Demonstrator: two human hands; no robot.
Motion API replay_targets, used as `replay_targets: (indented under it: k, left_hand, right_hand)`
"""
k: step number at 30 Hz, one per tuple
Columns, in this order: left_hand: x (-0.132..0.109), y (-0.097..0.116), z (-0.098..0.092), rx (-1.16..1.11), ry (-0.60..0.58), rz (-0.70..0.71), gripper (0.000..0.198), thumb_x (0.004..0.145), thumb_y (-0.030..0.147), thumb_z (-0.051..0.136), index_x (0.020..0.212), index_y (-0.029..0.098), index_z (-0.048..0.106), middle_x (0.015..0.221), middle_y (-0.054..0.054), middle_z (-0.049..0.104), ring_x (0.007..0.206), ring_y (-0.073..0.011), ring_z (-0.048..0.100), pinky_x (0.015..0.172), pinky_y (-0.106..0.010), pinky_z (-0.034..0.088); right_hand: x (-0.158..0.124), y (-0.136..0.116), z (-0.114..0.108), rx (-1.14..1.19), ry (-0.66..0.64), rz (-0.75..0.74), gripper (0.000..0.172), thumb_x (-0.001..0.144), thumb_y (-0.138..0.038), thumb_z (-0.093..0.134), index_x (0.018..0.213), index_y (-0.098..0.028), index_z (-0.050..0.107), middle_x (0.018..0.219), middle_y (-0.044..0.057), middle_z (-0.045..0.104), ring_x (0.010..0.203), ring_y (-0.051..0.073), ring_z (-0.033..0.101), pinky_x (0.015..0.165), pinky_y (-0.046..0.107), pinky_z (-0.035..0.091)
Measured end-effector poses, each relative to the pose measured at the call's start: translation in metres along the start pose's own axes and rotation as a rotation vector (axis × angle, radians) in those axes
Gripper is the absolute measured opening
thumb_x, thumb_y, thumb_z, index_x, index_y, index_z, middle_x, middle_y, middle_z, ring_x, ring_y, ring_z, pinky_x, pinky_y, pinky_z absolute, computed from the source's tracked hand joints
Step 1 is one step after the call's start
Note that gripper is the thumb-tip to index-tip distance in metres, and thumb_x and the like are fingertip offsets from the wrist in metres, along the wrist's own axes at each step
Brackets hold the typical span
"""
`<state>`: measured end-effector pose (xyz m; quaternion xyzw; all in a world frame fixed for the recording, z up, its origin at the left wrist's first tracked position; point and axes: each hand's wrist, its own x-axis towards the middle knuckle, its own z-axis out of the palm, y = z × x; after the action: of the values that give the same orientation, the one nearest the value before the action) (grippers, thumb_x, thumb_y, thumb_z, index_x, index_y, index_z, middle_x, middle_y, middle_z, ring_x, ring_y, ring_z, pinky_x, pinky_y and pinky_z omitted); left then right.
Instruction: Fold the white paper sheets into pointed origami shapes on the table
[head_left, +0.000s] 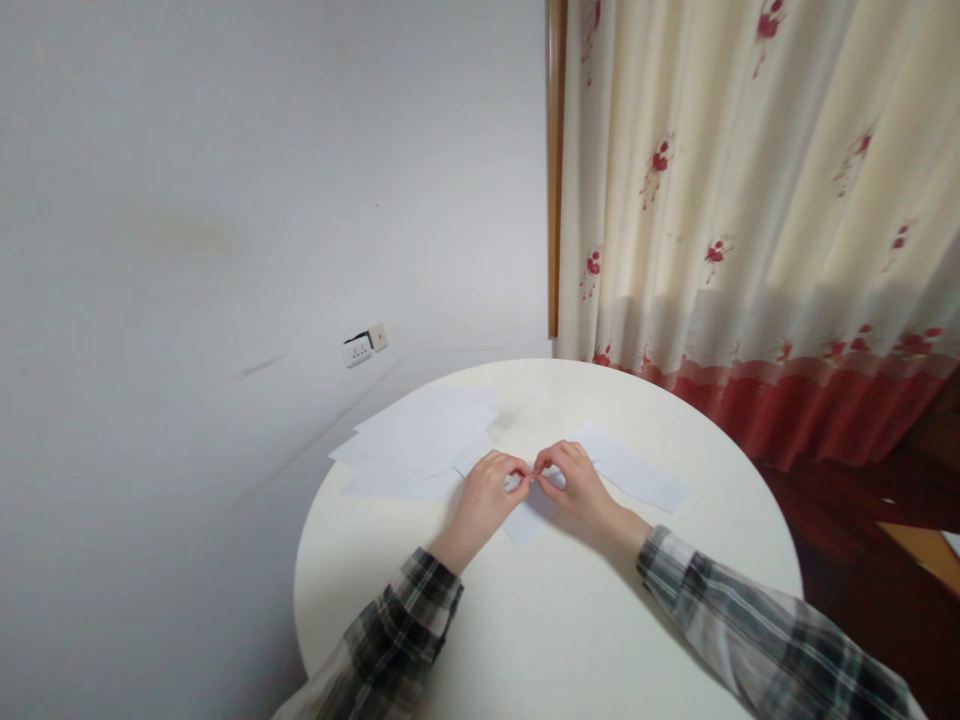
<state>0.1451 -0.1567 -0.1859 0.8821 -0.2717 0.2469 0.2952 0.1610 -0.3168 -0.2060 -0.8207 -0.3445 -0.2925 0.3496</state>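
Observation:
In the middle of the table, a small white sheet of paper (527,521) lies under and between my hands, partly hidden by them. My left hand (489,490) is closed in a pinch, thumb against forefinger, at the paper. Facing it, my right hand (574,482) makes the same pinch, and the fingertips of both hands almost touch. What sits between the fingertips is tiny; it looks like part of the paper. To the left lie several overlapping white sheets (424,430). On the right, another strip of white paper (637,472) rests beside my right hand.
The round white table (555,620) stands close to a pale wall (187,250) with a power socket (358,350). Behind it on the right hangs a cream curtain (697,200) with red flowers. Dark red floor (825,520) shows beyond the table's right edge.

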Motion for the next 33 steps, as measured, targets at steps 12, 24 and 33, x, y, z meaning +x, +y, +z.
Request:
replay_targets:
  k: [12, 24, 33]
  left_hand:
    - [-0.002, -0.008, -0.001, 0.039, 0.028, 0.029, 0.01, 0.071, 0.009, 0.055, 0.069, 0.018, 0.059, 0.069, 0.0, 0.06, 0.071, -0.0154, 0.054, 0.069, -0.027, 0.042]
    - [-0.002, -0.027, -0.009, 0.026, 0.124, -0.027, 0.009, 0.071, 0.013, 0.054, 0.069, 0.019, 0.06, 0.069, 0.0, 0.062, 0.071, -0.0154, 0.055, 0.069, -0.027, 0.043]
    - [-0.002, -0.019, -0.008, -0.112, 0.013, -0.112, 0.017, 0.068, 0.027, 0.066, 0.083, 0.02, 0.063, 0.08, 0.0, 0.064, 0.074, -0.0145, 0.057, 0.069, -0.025, 0.044]
  right_hand:
    - [-0.001, 0.007, 0.002, -0.023, 0.012, 0.015, 0.008, 0.073, -0.014, 0.055, 0.076, -0.021, 0.051, 0.073, 0.001, 0.056, 0.074, 0.017, 0.05, 0.071, 0.031, 0.034]
    - [-0.006, 0.02, 0.001, -0.033, 0.026, 0.043, 0.008, 0.072, -0.013, 0.056, 0.074, -0.021, 0.052, 0.073, 0.001, 0.056, 0.075, 0.017, 0.05, 0.071, 0.031, 0.035]
    - [-0.004, 0.014, 0.007, 0.026, 0.064, 0.06, 0.005, 0.075, -0.018, 0.055, 0.076, -0.021, 0.051, 0.075, 0.001, 0.057, 0.076, 0.017, 0.052, 0.071, 0.032, 0.036]
